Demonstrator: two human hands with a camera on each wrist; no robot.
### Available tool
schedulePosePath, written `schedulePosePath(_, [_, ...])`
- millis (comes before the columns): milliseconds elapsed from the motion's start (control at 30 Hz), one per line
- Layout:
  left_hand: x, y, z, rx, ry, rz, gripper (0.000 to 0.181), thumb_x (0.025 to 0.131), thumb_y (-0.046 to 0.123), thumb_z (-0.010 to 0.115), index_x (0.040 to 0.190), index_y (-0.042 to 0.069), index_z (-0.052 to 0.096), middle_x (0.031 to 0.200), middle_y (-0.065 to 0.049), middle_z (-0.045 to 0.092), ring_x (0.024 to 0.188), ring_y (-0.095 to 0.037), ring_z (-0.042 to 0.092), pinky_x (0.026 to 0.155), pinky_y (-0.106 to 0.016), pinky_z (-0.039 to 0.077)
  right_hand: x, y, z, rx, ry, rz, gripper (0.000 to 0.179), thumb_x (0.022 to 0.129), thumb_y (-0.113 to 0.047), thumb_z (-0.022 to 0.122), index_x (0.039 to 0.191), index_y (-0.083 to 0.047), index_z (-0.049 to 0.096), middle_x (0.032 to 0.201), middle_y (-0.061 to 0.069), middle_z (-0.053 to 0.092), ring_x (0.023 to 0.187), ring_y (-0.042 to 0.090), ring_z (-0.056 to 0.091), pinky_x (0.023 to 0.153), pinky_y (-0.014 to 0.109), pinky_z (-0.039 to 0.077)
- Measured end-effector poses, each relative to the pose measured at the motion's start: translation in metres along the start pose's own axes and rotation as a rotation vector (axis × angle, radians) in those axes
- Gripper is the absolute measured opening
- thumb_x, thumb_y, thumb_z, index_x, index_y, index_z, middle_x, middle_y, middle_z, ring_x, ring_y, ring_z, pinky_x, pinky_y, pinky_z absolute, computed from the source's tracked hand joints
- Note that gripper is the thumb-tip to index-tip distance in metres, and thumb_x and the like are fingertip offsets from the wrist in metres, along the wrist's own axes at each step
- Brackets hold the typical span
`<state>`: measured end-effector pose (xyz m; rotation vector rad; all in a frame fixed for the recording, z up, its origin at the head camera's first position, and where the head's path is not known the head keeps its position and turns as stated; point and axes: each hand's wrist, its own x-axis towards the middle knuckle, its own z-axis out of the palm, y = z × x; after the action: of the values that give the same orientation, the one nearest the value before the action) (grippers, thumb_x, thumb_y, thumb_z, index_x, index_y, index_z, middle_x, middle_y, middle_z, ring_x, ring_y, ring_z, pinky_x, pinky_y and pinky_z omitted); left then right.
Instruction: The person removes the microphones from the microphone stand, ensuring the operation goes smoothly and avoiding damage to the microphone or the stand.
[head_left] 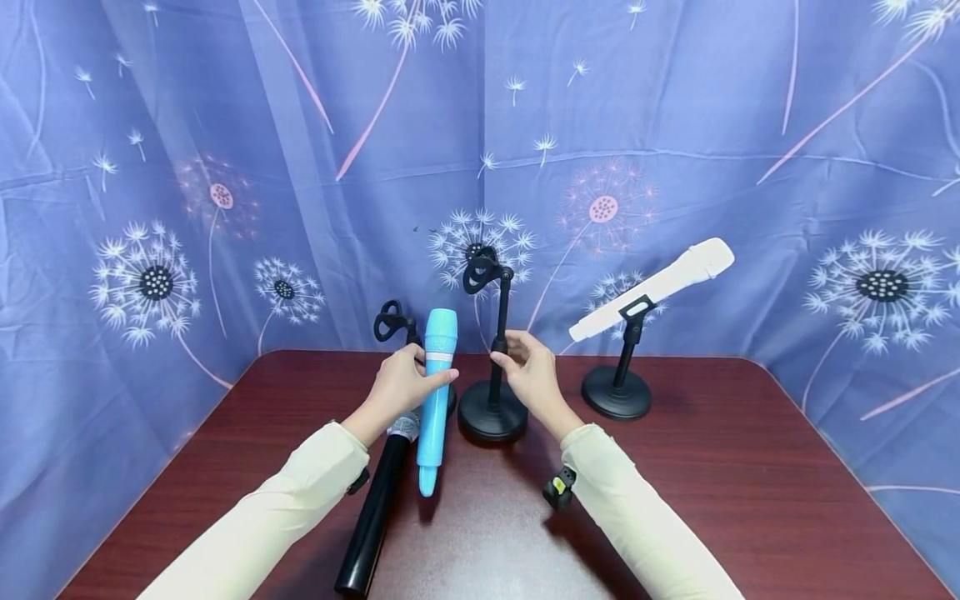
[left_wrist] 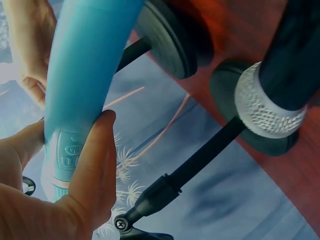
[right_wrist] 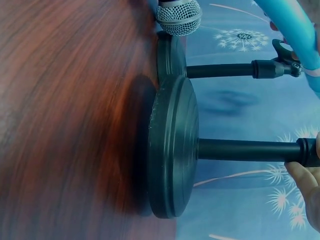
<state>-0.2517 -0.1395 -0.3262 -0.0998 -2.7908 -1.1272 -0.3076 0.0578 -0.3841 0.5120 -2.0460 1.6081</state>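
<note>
A light-blue microphone (head_left: pixel 433 417), head upward, is held by my left hand (head_left: pixel 399 385), whose thumb lies across its front. In the left wrist view the fingers and thumb press its sides near the buttons. My right hand (head_left: pixel 531 377) pinches the collar on the pole of the middle black microphone stand (head_left: pixel 492 412), which stands on the table with its clip empty at the top. In the right wrist view the fingertips (right_wrist: pixel 301 181) touch that pole from below. Behind the blue microphone is another black stand (head_left: pixel 392 321), partly hidden by it and my left hand.
A black microphone (head_left: pixel 375 517) with a silver mesh head lies on the dark red table (head_left: pixel 750 467), beneath the left forearm. At the right a white microphone (head_left: pixel 660 283) rests tilted in a third stand (head_left: pixel 617 392). A blue flowered curtain (head_left: pixel 525 100) hangs behind.
</note>
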Motion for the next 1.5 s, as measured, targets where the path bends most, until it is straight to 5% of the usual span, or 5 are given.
schedulePosePath(467, [-0.012, -0.017, 0.013, 0.006, -0.089, -0.067, 0.041, 0.083, 0.034, 0.076, 0.092, -0.002, 0.057, 0.070, -0.009, 0.057, 0.049, -0.015, 0.059, 0.049, -0.028, 0.052, 0.004, 0.000, 0.002, -0.025, -0.005, -0.025, 0.027, 0.081, 0.004, 0.073, 0.107, 0.007, 0.065, 0.095, 0.020, 0.070, 0.086, 0.032, 0.068, 0.076, 0.039, 0.056])
schedulePosePath(1500, [-0.041, -0.038, 0.037, 0.083, -0.218, -0.058, 0.037, 0.082, 0.025, 0.078, 0.068, 0.003, 0.052, 0.057, -0.008, 0.049, 0.049, -0.017, 0.055, 0.046, -0.030, 0.052, 0.003, 0.003, 0.008, -0.032, -0.015, -0.013, 0.028, 0.081, 0.003, 0.074, 0.108, 0.006, 0.065, 0.091, 0.020, 0.070, 0.085, 0.030, 0.068, 0.070, 0.034, 0.056])
